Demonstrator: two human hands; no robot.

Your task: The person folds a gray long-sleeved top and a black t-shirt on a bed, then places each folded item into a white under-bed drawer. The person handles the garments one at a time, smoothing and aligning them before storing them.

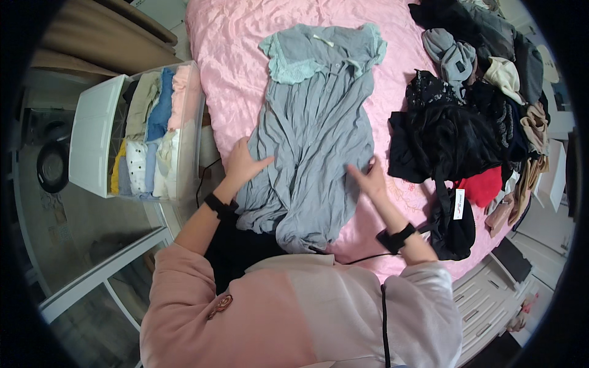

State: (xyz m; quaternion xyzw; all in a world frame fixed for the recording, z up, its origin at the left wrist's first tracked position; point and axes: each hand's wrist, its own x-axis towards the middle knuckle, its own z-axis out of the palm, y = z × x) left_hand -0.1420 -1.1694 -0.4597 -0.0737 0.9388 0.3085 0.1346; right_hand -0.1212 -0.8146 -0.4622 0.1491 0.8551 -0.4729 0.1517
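One grey dress (310, 135) lies under my attention, spread lengthwise on the pink bedspread (230, 67), its mint lace yoke (291, 70) at 12 o'clock and its bunched hem (300, 236) at 6, close to the wearer's lap. I see the left hand (247, 163) at its 8 o'clock edge and the right hand (368, 178) at 4; both are open, thumbs spread from fingers, though I cannot tell whether any fingertip nips the cloth. Creases run down the middle, so I would judge flat palms sweeping outward, with even, gentle tension on both edges, best for this thin fabric; pulling one side harder would likely skew it. I would tease out the gathered hem and level the lace, which looks uneven. Farther out, the black cord (368, 256) at 5 o'clock runs close to the hem, and I would keep it off the cloth. At 3 o'clock sits a heap of black clothes (454, 141), just apart from the skirt, and at 9 a clear storage box (191, 141) holds folded clothes (145, 104) beside the bed.
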